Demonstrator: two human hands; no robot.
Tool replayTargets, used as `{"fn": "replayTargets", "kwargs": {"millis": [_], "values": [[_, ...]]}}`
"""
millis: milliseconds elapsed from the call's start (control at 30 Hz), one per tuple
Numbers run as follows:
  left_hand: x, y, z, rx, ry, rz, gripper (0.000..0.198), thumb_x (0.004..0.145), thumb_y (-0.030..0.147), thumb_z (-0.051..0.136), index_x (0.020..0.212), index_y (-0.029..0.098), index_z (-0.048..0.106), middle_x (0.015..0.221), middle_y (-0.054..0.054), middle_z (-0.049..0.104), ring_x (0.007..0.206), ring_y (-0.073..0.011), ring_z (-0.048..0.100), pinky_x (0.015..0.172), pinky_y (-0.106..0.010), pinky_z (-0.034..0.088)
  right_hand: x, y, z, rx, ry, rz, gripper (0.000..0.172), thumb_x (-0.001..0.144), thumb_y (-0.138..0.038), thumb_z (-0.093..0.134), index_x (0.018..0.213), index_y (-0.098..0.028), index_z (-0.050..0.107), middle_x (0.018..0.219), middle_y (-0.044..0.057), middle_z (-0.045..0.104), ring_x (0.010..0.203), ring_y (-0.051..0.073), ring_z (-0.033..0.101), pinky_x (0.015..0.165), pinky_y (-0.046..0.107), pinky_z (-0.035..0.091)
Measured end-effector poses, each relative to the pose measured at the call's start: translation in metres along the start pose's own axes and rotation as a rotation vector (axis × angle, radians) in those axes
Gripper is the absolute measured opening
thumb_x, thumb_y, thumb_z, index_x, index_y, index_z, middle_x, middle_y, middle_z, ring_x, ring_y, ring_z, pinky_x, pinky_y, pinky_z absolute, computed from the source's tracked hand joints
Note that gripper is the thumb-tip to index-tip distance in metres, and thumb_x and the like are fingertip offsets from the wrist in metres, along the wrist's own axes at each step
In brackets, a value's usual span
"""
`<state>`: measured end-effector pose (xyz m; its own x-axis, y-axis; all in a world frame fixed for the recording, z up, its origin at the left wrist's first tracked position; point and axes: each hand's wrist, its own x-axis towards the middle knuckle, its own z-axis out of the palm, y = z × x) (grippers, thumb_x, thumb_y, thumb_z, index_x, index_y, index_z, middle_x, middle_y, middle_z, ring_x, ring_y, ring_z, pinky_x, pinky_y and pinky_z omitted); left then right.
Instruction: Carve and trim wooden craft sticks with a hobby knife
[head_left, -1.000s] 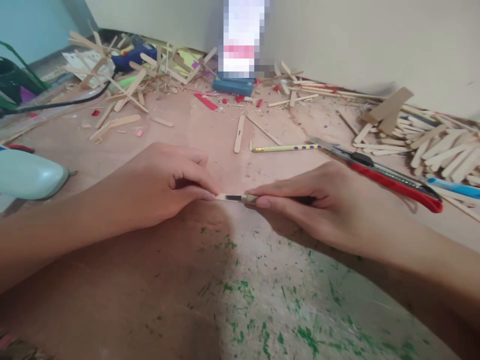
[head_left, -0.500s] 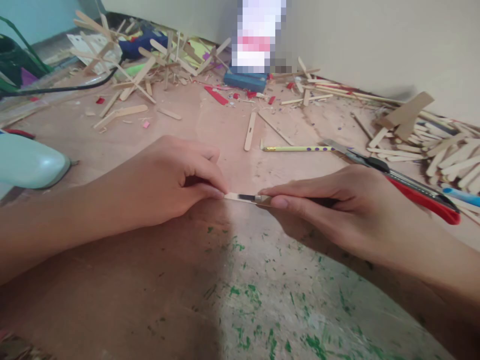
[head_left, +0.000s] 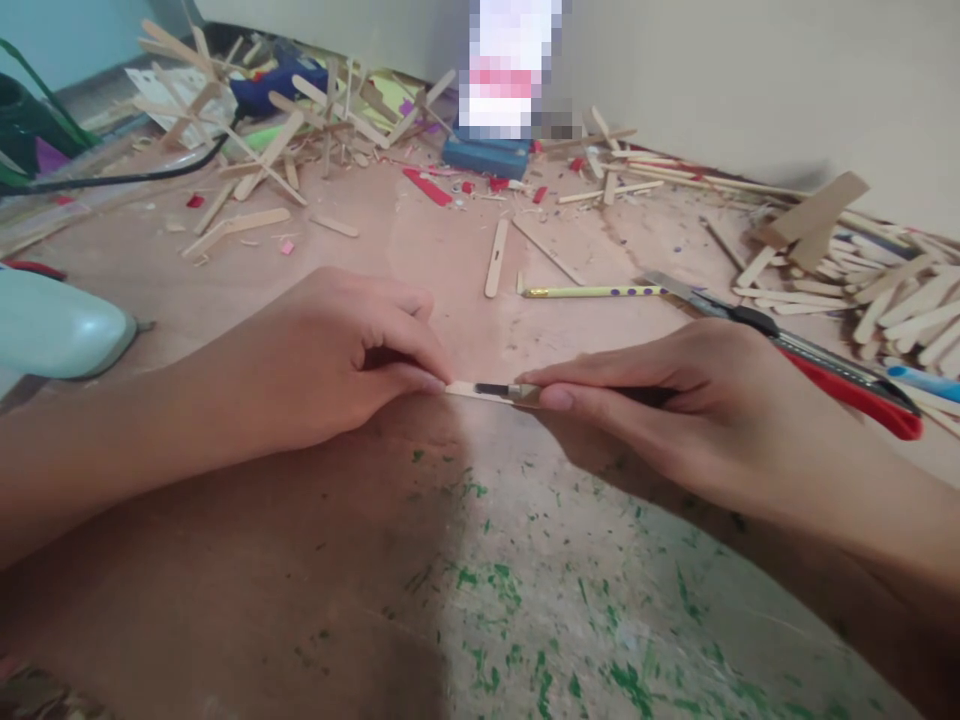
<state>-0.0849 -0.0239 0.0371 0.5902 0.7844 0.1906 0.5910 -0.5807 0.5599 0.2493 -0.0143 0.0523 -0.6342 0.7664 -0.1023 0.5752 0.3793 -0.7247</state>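
Two hands meet at the middle of the bench (head_left: 465, 270). My left hand (head_left: 330, 350) pinches one end of a short craft stick (head_left: 466, 389) flat against the bench, thumb and forefinger closed on it. My right hand (head_left: 675, 400) is wrapped shut around a small knife (head_left: 501, 390), of which only the dark blade and metal collar show past the fingertips; the handle is hidden in the palm. The blade lies on the stick, just beside the left fingertips.

Surroundings: red utility cutter (head_left: 810, 365) just beyond the right hand, lying on the bench. Yellow dotted pencil (head_left: 592, 292) farther back. Loose stick with a slot (head_left: 496, 258) behind the hands. Heap of plain sticks (head_left: 892, 300) at the right, tangled stick structure (head_left: 262, 140) at the back left, pale glue gun (head_left: 60, 335) at the left edge. Green paint flecks on the near bench.

Judgement on doing the cut well: the holding fingertips sit very near the edge, so the blade should travel away from them, not toward. Keep the stick pressed flat so it cannot pivot. Several light scoring passes seem safer than one hard push, since thin wood tends to split along the grain. Keep the right wrist low and braced on the bench.
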Motion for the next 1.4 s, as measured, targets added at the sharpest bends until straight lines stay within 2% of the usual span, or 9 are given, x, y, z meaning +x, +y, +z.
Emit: {"fn": "replayTargets", "kwargs": {"millis": [167,267,367,600,800,867,1000,1100,1400], "values": [[-0.001,0.004,0.001,0.032,-0.012,-0.035,0.04,0.117,0.016,0.066,0.113,0.031,0.103,0.094,0.006,0.083,0.077,-0.012,0.062,0.087,-0.029,0.054,-0.001,0.0,-0.001,0.003,-0.013,0.022,0.066,0.125,-0.08,0.074,0.093,-0.026,0.095,0.06,-0.001,0.068,0.053,0.013,0.047,0.052,0.035,0.033],[0.0,0.001,0.001,-0.009,-0.011,0.004,0.037,0.115,0.018,0.069,0.111,0.03,0.103,0.084,0.006,0.076,0.073,-0.0126,0.059,0.084,-0.029,0.053,-0.003,0.002,-0.001,-0.009,-0.006,0.016,0.061,0.126,-0.076,0.075,0.098,-0.026,0.096,0.061,-0.002,0.07,0.052,0.012,0.048,0.052,0.033,0.036],[-0.001,-0.005,0.002,-0.03,0.01,0.02,0.036,0.115,0.017,0.071,0.11,0.03,0.104,0.077,0.007,0.068,0.07,-0.0125,0.058,0.083,-0.027,0.052,-0.003,0.001,0.0,-0.001,-0.019,-0.003,0.062,0.127,-0.073,0.074,0.09,-0.026,0.091,0.059,-0.004,0.066,0.05,0.01,0.046,0.052,0.032,0.036],[-0.002,-0.007,0.006,-0.023,0.047,0.079,0.036,0.113,0.01,0.073,0.11,0.029,0.103,0.084,0.004,0.077,0.073,-0.0131,0.062,0.082,-0.027,0.054,-0.004,-0.004,0.005,0.002,0.003,0.026,0.07,0.129,-0.071,0.072,0.077,-0.025,0.077,0.058,-0.003,0.064,0.049,0.009,0.045,0.05,0.031,0.034],[-0.002,-0.007,0.007,-0.001,0.072,0.087,0.04,0.116,0.009,0.068,0.11,0.029,0.103,0.082,0.005,0.071,0.073,-0.0132,0.06,0.084,-0.026,0.054,-0.002,-0.005,0.007,0.084,-0.016,0.063,0.067,0.126,-0.076,0.075,0.083,-0.025,0.084,0.061,-0.002,0.063,0.051,0.01,0.043,0.047,0.03,0.032],[-0.001,-0.005,0.006,0.008,0.036,0.087,0.038,0.115,0.01,0.071,0.11,0.029,0.103,0.081,0.004,0.072,0.074,-0.0134,0.062,0.084,-0.026,0.055,-0.002,-0.005,0.007,0.07,-0.015,0.055,0.064,0.127,-0.072,0.074,0.088,-0.025,0.089,0.061,-0.002,0.063,0.052,0.011,0.043,0.048,0.031,0.032],[0.0,-0.003,0.004,0.008,0.015,0.079,0.039,0.116,0.011,0.067,0.109,0.025,0.103,0.083,0.003,0.076,0.076,-0.0134,0.067,0.085,-0.028,0.057,-0.004,-0.003,0.007,0.034,0.013,0.015,0.057,0.129,-0.068,0.073,0.099,-0.026,0.098,0.062,-0.003,0.066,0.053,0.01,0.046,0.053,0.029,0.039],[0.0,-0.004,0.006,-0.003,0.047,0.11,0.039,0.114,0.007,0.068,0.108,0.024,0.103,0.081,0.004,0.074,0.074,-0.0119,0.066,0.084,-0.027,0.057,-0.006,0.0,0.006,0.014,0.014,-0.005,0.055,0.129,-0.069,0.074,0.103,-0.028,0.099,0.06,-0.004,0.066,0.052,0.01,0.048,0.054,0.029,0.041],[0.002,-0.003,0.004,-0.004,0.006,0.083,0.036,0.111,0.002,0.074,0.107,0.023,0.103,0.08,0.003,0.074,0.072,-0.0121,0.064,0.086,-0.027,0.056,-0.006,0.002,0.004,-0.015,0.01,-0.01,0.055,0.129,-0.072,0.073,0.11,-0.03,0.103,0.06,-0.003,0.067,0.052,0.011,0.048,0.052,0.031,0.039]]}}
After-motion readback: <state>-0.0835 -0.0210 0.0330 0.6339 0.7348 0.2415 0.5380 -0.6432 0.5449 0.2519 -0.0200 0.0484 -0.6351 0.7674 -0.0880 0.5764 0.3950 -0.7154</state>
